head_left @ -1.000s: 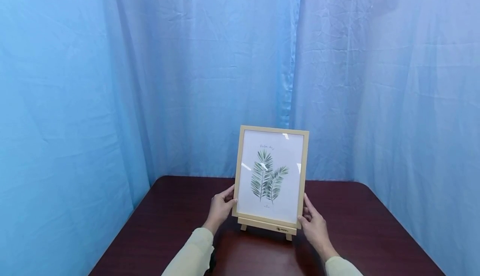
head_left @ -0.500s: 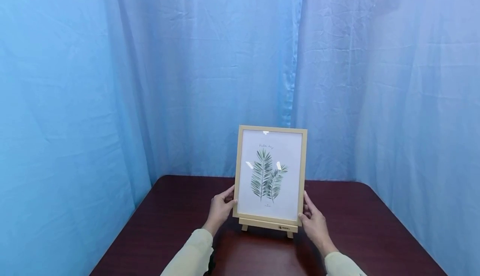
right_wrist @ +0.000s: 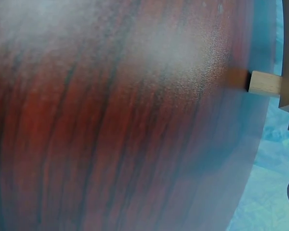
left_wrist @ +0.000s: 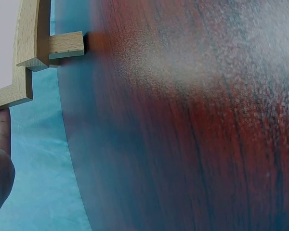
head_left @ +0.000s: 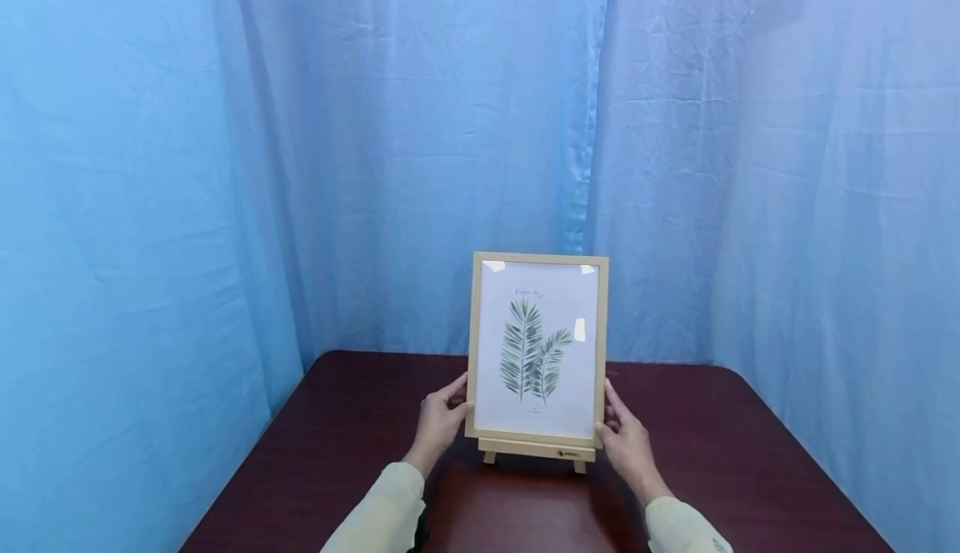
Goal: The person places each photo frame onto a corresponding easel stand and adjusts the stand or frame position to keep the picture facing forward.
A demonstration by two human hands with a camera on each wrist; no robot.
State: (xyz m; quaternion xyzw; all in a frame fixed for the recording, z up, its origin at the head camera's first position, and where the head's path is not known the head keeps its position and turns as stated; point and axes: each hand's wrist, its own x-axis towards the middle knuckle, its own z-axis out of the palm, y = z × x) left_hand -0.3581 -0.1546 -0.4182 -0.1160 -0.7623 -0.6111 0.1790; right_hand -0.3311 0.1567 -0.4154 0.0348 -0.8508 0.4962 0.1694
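A framed palm-leaf print [head_left: 536,353] in a pale wood frame leans on a small wooden easel [head_left: 536,449], whose ledge and two front feet show below it on the table. My left hand [head_left: 439,419] grips the frame's left edge near the bottom, thumb toward the front. Opposite it, my right hand [head_left: 627,444] holds the lower right edge in the same way. In the left wrist view the frame's corner [left_wrist: 19,91] meets my fingers beside the easel ledge [left_wrist: 36,38]. The right wrist view catches an easel foot [right_wrist: 265,83] and only a sliver of hand.
The dark red-brown table [head_left: 337,444] has a glossy top with rounded far corners. Blue curtains [head_left: 450,119] hang behind it and along both sides. Pale sleeves [head_left: 382,507] cover my forearms.
The framed print has turned slightly and its top has shifted a little to the left. Light reflections on its glass have moved. Both hands keep their hold, with the right a touch further left.
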